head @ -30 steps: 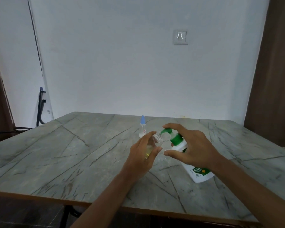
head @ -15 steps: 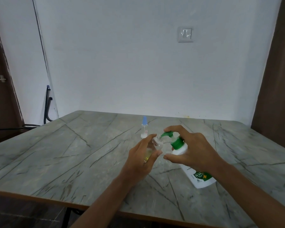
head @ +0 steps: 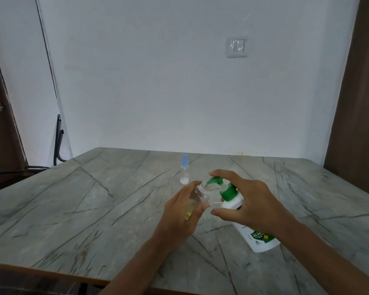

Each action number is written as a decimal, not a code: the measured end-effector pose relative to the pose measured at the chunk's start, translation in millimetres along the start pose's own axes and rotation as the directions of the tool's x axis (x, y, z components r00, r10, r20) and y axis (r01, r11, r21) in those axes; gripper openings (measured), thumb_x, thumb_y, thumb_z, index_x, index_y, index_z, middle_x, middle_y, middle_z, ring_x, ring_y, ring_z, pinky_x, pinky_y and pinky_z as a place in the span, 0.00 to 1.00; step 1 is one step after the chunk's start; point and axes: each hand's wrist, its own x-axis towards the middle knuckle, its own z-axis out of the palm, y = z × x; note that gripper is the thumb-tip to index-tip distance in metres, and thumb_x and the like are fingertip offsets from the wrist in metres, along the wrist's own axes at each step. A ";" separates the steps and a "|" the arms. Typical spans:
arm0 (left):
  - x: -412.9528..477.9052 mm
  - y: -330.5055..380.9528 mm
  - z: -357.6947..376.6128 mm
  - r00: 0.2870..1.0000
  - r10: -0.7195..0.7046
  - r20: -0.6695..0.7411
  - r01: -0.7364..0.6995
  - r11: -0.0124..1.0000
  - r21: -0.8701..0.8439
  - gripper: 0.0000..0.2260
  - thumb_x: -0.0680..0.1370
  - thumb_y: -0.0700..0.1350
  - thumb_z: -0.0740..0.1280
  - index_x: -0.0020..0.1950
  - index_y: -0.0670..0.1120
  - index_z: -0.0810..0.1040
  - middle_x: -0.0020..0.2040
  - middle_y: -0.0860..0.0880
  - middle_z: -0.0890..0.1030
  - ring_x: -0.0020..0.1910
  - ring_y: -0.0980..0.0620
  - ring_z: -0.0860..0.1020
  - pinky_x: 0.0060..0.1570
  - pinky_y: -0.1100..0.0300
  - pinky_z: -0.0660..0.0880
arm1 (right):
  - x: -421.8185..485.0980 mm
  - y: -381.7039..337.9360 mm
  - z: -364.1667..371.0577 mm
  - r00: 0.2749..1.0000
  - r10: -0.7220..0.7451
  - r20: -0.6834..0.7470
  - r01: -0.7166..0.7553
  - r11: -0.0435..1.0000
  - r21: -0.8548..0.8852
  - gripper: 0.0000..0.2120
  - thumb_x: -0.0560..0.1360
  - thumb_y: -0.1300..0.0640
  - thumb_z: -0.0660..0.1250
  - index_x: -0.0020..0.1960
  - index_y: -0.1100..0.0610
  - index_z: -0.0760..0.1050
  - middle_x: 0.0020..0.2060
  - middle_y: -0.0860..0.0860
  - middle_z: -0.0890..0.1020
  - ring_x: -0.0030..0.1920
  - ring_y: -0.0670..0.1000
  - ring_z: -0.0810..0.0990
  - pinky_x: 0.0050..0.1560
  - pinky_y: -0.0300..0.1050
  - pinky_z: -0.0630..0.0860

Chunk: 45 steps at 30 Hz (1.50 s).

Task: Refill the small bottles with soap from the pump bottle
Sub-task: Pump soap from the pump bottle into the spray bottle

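My left hand [head: 180, 211] holds a small clear bottle [head: 197, 196] with no cap, tilted, with a little yellowish liquid in its lower part. My right hand [head: 246, 201] grips the white pump bottle [head: 254, 233] with its green pump head [head: 221, 185]. The index finger lies on top of the pump. The green spout points down at the small bottle's threaded mouth. The pump bottle leans toward the left, its base near the table. A second small clear bottle [head: 184, 170] with a pale blue cap stands upright behind the hands.
The grey marbled table [head: 83, 209] has its front edge close to me and its back edge against a white wall. A dark chair frame [head: 59, 141] leans at the far left. Brown panels stand at both sides.
The view has shifted slightly. Both hands hold the same bottles in nearly the same pose, with the spout still at the small bottle's mouth.
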 end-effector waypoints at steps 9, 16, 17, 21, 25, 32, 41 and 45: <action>-1.0 0.9 -1.2 0.999 0.000 0.036 0.000 1.000 -0.003 0.20 0.78 0.56 0.62 0.68 0.52 0.65 0.58 0.59 0.74 0.58 0.74 0.71 0.53 0.79 0.68 | 4.2 -1.0 -0.9 1.000 0.009 -0.007 -0.008 0.998 0.061 0.28 0.64 0.41 0.79 0.57 0.33 0.68 0.43 0.41 0.84 0.39 0.39 0.82 0.37 0.32 0.79; -0.4 -0.8 -1.3 0.999 0.021 0.035 -0.021 1.000 -0.008 0.21 0.79 0.58 0.61 0.68 0.51 0.66 0.58 0.57 0.74 0.57 0.74 0.71 0.54 0.78 0.69 | 5.4 2.2 -0.1 1.000 0.027 -0.004 -0.026 0.997 0.071 0.28 0.63 0.38 0.78 0.58 0.35 0.69 0.43 0.41 0.84 0.40 0.41 0.83 0.39 0.37 0.80; 0.1 -1.2 -1.1 1.000 0.014 0.022 -0.013 1.000 -0.008 0.21 0.79 0.57 0.61 0.68 0.49 0.66 0.58 0.57 0.74 0.57 0.75 0.71 0.54 0.78 0.68 | 5.0 1.4 -0.2 1.000 0.021 0.002 -0.022 0.998 0.057 0.30 0.63 0.39 0.78 0.60 0.34 0.68 0.43 0.40 0.84 0.40 0.40 0.82 0.40 0.37 0.79; 0.7 -0.6 -0.9 1.000 0.006 0.011 -0.006 1.000 -0.008 0.19 0.78 0.55 0.63 0.67 0.51 0.66 0.58 0.60 0.73 0.57 0.75 0.71 0.53 0.79 0.68 | 3.5 0.9 0.1 1.000 0.005 0.015 -0.006 1.000 0.024 0.34 0.65 0.37 0.76 0.65 0.33 0.63 0.46 0.37 0.83 0.42 0.40 0.82 0.42 0.36 0.79; 0.8 -0.3 -0.1 1.000 0.009 0.000 -0.009 1.000 -0.001 0.20 0.78 0.56 0.62 0.67 0.51 0.66 0.59 0.58 0.73 0.57 0.76 0.70 0.53 0.80 0.67 | 2.3 0.7 -0.5 1.000 -0.002 0.006 0.002 1.000 0.023 0.34 0.65 0.36 0.76 0.66 0.32 0.63 0.47 0.37 0.83 0.42 0.40 0.82 0.43 0.37 0.80; -0.1 0.6 -1.6 0.999 0.031 0.013 -0.031 0.998 -0.050 0.20 0.78 0.54 0.63 0.68 0.51 0.65 0.59 0.62 0.71 0.58 0.72 0.72 0.52 0.77 0.70 | 3.8 1.6 -0.3 1.000 0.024 0.002 -0.024 0.997 0.068 0.32 0.62 0.38 0.78 0.62 0.34 0.67 0.43 0.43 0.85 0.40 0.44 0.83 0.42 0.41 0.81; -2.6 -2.3 -2.0 0.997 0.062 0.056 -0.060 0.997 -0.039 0.19 0.79 0.55 0.62 0.69 0.55 0.64 0.58 0.57 0.74 0.55 0.70 0.73 0.52 0.76 0.70 | 4.8 3.6 0.7 0.999 0.028 -0.023 -0.025 0.993 0.113 0.27 0.61 0.41 0.80 0.56 0.39 0.72 0.41 0.40 0.85 0.39 0.41 0.83 0.39 0.40 0.81; -1.1 -2.5 -1.4 0.999 0.044 0.021 -0.043 0.998 -0.034 0.19 0.79 0.53 0.63 0.68 0.51 0.65 0.59 0.57 0.74 0.57 0.72 0.72 0.53 0.78 0.68 | 3.4 2.9 0.3 1.000 0.021 0.004 -0.021 0.998 0.067 0.32 0.62 0.38 0.78 0.61 0.34 0.67 0.43 0.42 0.84 0.41 0.42 0.83 0.41 0.42 0.81</action>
